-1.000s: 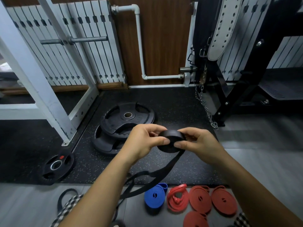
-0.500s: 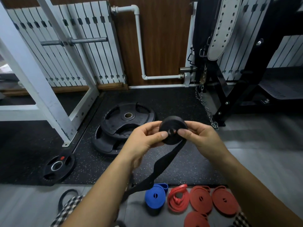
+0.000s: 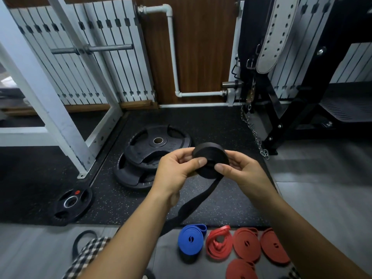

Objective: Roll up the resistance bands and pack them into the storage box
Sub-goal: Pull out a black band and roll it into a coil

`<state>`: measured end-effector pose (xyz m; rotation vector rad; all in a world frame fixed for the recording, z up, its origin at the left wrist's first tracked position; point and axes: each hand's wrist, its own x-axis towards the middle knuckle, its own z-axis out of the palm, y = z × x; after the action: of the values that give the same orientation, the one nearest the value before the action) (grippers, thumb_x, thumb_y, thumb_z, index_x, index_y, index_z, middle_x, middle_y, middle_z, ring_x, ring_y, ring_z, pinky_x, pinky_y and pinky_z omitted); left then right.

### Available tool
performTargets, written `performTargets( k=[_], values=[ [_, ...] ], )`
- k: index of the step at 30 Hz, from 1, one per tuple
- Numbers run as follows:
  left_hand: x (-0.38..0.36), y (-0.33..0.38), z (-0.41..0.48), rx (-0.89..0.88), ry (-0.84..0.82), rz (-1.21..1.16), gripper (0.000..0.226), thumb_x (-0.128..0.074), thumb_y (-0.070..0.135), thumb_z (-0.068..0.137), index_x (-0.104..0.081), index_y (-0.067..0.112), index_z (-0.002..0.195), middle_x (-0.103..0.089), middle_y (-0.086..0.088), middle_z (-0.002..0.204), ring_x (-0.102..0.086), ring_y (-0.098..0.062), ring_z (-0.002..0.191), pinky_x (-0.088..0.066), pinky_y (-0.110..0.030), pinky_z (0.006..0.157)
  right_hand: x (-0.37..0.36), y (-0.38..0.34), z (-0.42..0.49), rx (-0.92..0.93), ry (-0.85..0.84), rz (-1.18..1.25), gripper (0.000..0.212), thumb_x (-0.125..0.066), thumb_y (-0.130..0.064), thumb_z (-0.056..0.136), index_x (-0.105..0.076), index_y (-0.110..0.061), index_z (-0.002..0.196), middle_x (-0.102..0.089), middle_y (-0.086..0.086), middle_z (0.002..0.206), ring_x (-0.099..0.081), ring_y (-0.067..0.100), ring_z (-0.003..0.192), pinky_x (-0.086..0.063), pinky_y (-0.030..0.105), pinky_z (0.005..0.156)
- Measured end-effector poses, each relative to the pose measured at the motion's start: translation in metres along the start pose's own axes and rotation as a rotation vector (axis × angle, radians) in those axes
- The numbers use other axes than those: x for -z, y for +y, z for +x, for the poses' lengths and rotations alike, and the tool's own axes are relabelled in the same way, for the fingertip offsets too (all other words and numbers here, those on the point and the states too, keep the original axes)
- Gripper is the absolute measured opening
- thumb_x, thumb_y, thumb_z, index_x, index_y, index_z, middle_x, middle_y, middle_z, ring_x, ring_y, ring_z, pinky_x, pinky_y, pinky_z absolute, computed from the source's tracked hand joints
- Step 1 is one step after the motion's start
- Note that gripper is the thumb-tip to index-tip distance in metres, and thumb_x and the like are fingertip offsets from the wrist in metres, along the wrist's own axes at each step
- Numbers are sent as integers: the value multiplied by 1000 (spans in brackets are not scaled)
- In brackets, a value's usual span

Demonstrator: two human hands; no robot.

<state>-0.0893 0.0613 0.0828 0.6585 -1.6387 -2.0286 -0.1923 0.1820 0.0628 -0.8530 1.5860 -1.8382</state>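
I hold a black resistance band (image 3: 209, 158), wound into a thick roll, in front of me above the floor. My left hand (image 3: 177, 172) pinches its left side, thumb on the near face. My right hand (image 3: 239, 170) pinches its right side the same way. The band's loose tail (image 3: 193, 204) hangs down and left, passing behind my left forearm. On the grey floor below lie a rolled blue band (image 3: 191, 240), a loosely coiled bright red band (image 3: 219, 244) and three rolled dark red bands (image 3: 246, 244). No storage box is in view.
Two stacked black weight plates (image 3: 155, 152) lie on the speckled rubber mat, with a small plate (image 3: 70, 204) further left. A white rack frame (image 3: 60, 125) stands at left, a black machine with a hanging chain (image 3: 255, 133) at right. Another loose black band (image 3: 80, 240) lies bottom left.
Both hands have lifted the black roll a little and turned its flat face toward me. The loose tail has grown shorter and hangs straighter.
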Motion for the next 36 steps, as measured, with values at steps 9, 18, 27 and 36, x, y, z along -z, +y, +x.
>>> performTargets(
  k=[9, 18, 27, 36],
  values=[
    [14, 3, 3, -35, -176, 357, 38, -70, -1, 74, -62, 25, 101, -67, -2, 100, -63, -14, 89, -52, -25, 81, 9, -3, 3, 101, -24, -505, 24, -74, -8, 73, -69, -14, 97, -71, -6, 80, -65, 7, 77, -52, 23, 72],
    [11, 3, 3, -139, -192, 447, 28, -69, -7, 72, -68, 17, 86, -69, -1, 80, -63, -8, 75, -53, -20, 74, 7, -4, 1, 78, -35, -422, 35, -76, -5, 70, -63, -31, 91, -68, -6, 87, -64, 3, 80, -50, 13, 74],
    [10, 3, 0, -60, -48, -79, 30, -65, 3, 63, -66, 12, 91, -74, 2, 77, -68, -7, 73, -54, -19, 73, 1, -7, 0, 13, 19, -61, 26, -66, 0, 75, -66, -19, 92, -73, -10, 79, -67, 0, 79, -49, 10, 68],
    [9, 8, -1, -30, -92, -69, 26, -61, -3, 69, -65, 13, 89, -73, 3, 73, -68, -4, 69, -54, -15, 69, 12, -15, 0, -61, -75, -123, 30, -68, 5, 73, -61, -15, 95, -70, -4, 76, -66, 4, 73, -51, 13, 68]
  ],
)
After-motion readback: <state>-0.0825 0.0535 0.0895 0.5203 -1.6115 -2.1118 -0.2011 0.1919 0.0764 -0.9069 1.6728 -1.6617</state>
